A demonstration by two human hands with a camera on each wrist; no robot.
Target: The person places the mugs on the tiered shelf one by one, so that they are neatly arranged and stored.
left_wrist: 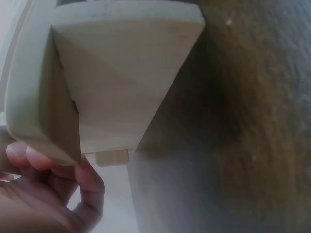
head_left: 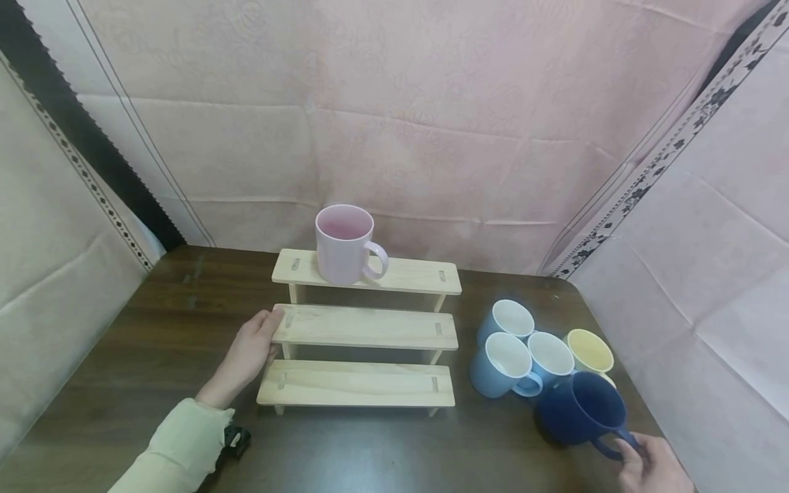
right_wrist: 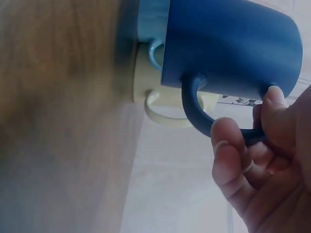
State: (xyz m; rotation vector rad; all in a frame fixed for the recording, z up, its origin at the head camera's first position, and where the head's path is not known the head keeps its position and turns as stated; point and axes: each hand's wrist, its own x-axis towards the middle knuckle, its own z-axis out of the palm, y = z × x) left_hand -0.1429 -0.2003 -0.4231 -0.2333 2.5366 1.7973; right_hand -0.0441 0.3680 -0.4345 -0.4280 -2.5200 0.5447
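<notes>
My right hand (head_left: 655,465) pinches the handle of a dark blue mug (head_left: 582,409), thumb near the handle's upper end and fingers through the loop. In the right wrist view the mug (right_wrist: 231,46) is held off the tabletop. At the left end of a three-tier wooden shelf stand (head_left: 366,327), my left hand (head_left: 249,346) grips the middle board, fingers curled at the board's edge (left_wrist: 29,97). On the top tier stands a pink mug (head_left: 342,257), its handle pointing right. The middle and bottom boards bear nothing.
Right of the stand, three light blue mugs (head_left: 502,370) cluster upright on the dark wooden table (head_left: 345,452). A yellow mug (head_left: 590,351) stands beside them, partly behind the dark blue one. Pale cloth (head_left: 431,103) walls the table at the back and both sides.
</notes>
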